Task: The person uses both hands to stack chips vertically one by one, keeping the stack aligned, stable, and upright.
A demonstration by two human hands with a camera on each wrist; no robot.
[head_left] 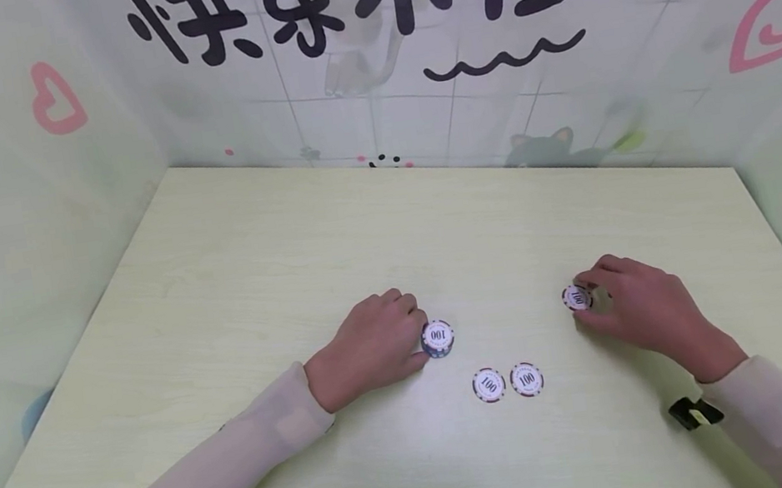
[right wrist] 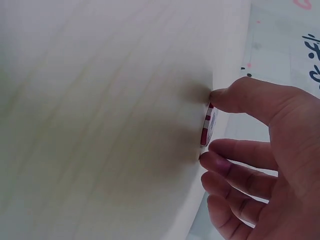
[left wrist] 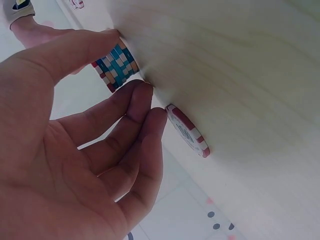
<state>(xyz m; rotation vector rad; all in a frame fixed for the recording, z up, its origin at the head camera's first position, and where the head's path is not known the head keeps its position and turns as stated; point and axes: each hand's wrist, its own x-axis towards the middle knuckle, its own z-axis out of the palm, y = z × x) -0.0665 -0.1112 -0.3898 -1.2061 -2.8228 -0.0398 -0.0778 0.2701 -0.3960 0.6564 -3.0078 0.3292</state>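
My left hand [head_left: 374,346] holds a stack of poker chips [head_left: 438,336] between thumb and fingers at the middle of the table. In the left wrist view the stack [left wrist: 116,66] shows mostly teal-and-white edges, with red-and-white ones at its top. A red-and-white chip [left wrist: 187,131] lies by the curled fingertips of that hand; the hand hides it in the head view. Farther right, my right hand [head_left: 646,305] pinches one poker chip [head_left: 577,298] marked 100 by its edges, flat at the tabletop. The right wrist view shows this chip [right wrist: 208,125] edge-on between thumb and forefinger.
Two more chips marked 100, a left one [head_left: 489,385] and a right one [head_left: 527,380], lie side by side in front of the stack. The pale wooden table [head_left: 269,237] meets a printed wall [head_left: 373,124] at the back and side walls left and right.
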